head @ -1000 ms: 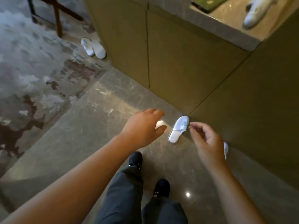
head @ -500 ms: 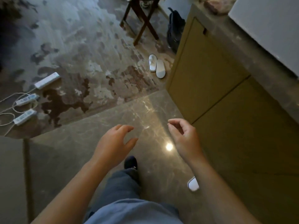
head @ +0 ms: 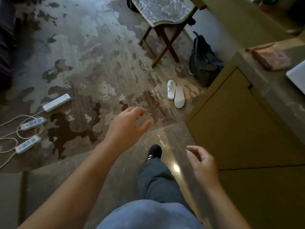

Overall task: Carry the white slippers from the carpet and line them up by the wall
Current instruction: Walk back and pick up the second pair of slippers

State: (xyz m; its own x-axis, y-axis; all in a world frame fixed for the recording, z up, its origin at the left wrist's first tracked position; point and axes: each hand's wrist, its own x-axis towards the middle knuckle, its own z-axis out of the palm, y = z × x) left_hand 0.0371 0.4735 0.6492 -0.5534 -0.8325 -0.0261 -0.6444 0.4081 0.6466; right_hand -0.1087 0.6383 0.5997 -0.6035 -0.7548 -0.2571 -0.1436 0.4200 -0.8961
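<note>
Two white slippers lie side by side on the patterned carpet (head: pixel 92 66), close to the olive cabinet's corner. One slipper (head: pixel 171 89) rests sole down with its opening showing, the other slipper (head: pixel 179 96) lies sole up. My left hand (head: pixel 125 128) reaches forward over the carpet's edge, fingers spread and empty, still well short of the slippers. My right hand (head: pixel 203 164) hangs lower over the shiny stone floor (head: pixel 171 134), fingers loosely curled, holding nothing.
The olive cabinet wall (head: pixel 239 123) runs along the right. A folding wooden stand (head: pixel 163 30) and a dark backpack (head: pixel 203 60) sit beyond the slippers. Three white power strips (head: pixel 57 103) with cables lie on the carpet at left. My dark shoe (head: pixel 154 152) steps forward.
The view has swung away from the slippers set down by the wall toward the carpet. I have walked closer to the pair there, and my left hand has stretched forward.
</note>
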